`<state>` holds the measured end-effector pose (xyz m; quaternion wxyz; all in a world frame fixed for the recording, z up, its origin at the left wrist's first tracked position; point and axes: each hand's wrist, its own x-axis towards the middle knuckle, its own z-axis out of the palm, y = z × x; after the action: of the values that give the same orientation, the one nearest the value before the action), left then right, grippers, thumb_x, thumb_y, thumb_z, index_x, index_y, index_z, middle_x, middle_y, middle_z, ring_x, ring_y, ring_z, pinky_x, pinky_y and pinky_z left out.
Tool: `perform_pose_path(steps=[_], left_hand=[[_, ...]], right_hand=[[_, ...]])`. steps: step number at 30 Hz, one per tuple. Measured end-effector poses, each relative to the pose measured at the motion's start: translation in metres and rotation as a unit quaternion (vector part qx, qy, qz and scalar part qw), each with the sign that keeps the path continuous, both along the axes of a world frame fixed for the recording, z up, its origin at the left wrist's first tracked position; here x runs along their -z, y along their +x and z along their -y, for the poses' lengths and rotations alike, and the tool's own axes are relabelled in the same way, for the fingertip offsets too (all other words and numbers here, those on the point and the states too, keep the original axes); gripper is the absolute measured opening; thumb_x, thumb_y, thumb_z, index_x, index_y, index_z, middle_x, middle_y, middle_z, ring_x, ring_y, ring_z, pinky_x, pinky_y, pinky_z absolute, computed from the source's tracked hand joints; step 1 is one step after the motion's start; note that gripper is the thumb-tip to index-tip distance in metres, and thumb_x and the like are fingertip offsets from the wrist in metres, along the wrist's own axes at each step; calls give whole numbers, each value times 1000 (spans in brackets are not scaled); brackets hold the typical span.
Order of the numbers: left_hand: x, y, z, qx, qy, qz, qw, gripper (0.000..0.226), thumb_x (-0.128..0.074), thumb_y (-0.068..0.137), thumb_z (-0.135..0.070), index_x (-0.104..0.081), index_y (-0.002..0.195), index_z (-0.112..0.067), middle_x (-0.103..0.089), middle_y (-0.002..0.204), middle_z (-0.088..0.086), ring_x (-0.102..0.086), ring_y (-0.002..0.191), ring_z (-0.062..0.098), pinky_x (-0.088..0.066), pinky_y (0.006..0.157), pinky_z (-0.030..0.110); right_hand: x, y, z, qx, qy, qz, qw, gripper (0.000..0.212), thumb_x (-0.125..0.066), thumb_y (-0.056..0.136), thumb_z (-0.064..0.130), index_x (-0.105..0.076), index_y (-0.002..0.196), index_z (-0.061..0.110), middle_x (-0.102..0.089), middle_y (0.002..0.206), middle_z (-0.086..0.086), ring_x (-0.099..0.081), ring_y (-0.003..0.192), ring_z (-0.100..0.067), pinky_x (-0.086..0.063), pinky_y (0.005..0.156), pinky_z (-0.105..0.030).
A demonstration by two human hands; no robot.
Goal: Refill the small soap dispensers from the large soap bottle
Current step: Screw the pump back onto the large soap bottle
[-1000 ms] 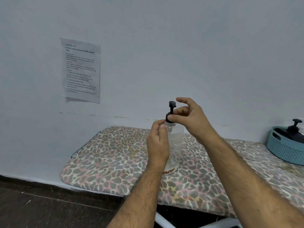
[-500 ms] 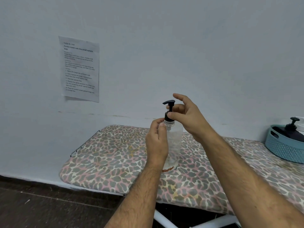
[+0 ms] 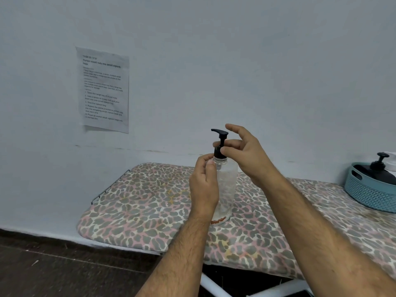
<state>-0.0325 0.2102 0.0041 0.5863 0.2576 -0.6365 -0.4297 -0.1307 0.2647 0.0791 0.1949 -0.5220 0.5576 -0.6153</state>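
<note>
A clear plastic soap dispenser (image 3: 227,185) stands upright on the leopard-print ironing board (image 3: 139,202), with only a little liquid at its bottom. Its black pump top (image 3: 219,144) has the spout pointing left. My left hand (image 3: 204,187) grips the bottle's body from the left side. Thumb and fingers of my right hand (image 3: 244,155) pinch the black collar of the pump, while the index finger is raised above the spout.
A teal ribbed basket (image 3: 370,194) sits at the board's right end and holds a black pump bottle (image 3: 380,168). A printed sheet (image 3: 105,91) is taped to the white wall. Dark floor lies below the board's left end.
The pump spout has turned from facing me to pointing left as my right hand twists the collar. My left hand keeps holding the bottle in place.
</note>
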Motion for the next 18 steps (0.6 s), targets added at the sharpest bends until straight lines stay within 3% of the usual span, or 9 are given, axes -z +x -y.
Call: perform_pose_path(steps=[5,11,14,18], left_hand=[[1,0,0,0,-1,4,1000,23,-39,104,-26,-60,107,-36,-62,77,-33,-53,66,-9,-45,60,12],[2,-1,2,2,3,-4,1000,23,-41,104,-25,-61,106,-36,-62,71,-26,-51,60,-5,-43,57,13],[1,0,0,6,5,-5,1000,25,-41,104,-24,-60,103,-39,-60,67,-22,-49,59,-3,-41,54,13],[1,1,0,5,10,1,1000,25,-40,105,-22,-60,106,-38,-60,69,-18,-50,60,-8,-42,55,11]], right_hand=[[1,-1,1,29,4,-23,999,66,-79,81,11,-49,138,21,-71,92,-3,-70,88,-7,-48,84,-23],[-2,-2,-3,-32,2,0,999,56,-64,91,-1,-47,139,21,-76,104,-2,-70,104,-14,-49,98,-28],[-1,0,-4,15,-5,-17,1000,60,-75,84,4,-50,136,19,-77,96,-1,-71,97,-11,-49,96,-31],[-3,4,-1,48,-3,-22,999,83,-83,77,10,-36,145,24,-73,92,-4,-70,86,-1,-48,80,-14]])
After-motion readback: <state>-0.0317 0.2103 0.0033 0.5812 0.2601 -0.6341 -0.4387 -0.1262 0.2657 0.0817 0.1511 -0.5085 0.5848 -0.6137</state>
